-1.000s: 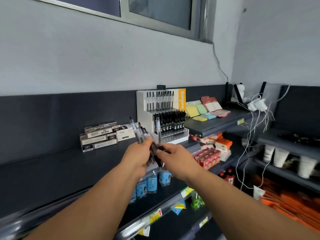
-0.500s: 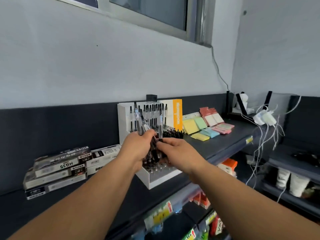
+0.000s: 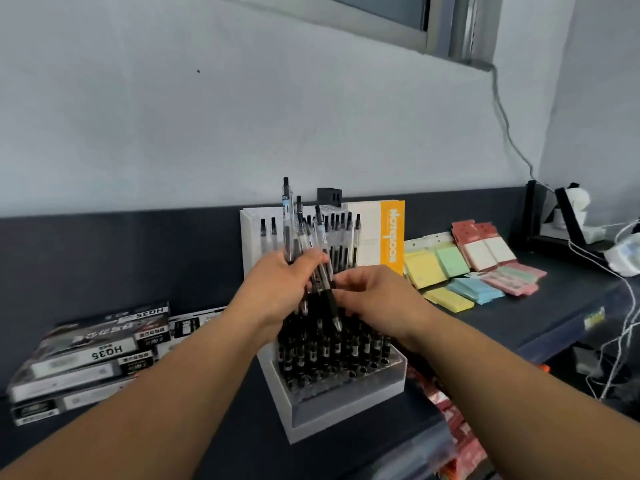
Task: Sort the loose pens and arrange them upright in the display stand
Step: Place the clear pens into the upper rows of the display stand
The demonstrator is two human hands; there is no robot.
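The pen bundle [image 3: 288, 225] is clasped in the left hand [image 3: 277, 285], a single pen [image 3: 331, 301] pinched by the right hand [image 3: 377, 299]. It should be lowered vertically into the display stand [image 3: 346, 393].

The light I get is flat and bright, with no hard glare. The pale wall [image 3: 173, 116] behind the display stand [image 3: 346, 407] reads evenly lit, while the dark shelf [image 3: 519, 323] beneath the stand swallows most shadows. The stand's clear front wall carries only a dull sheen. The pens [image 3: 288, 223] held above the stand smear slightly with motion. Left of the stand the boxes [image 3: 86, 355] look soft, and low to its right the red packets [image 3: 457, 431] are badly blurred. The wide lens tilts and bows the window frame [image 3: 346, 20] above the stand and stretches everything toward my picture's edges.
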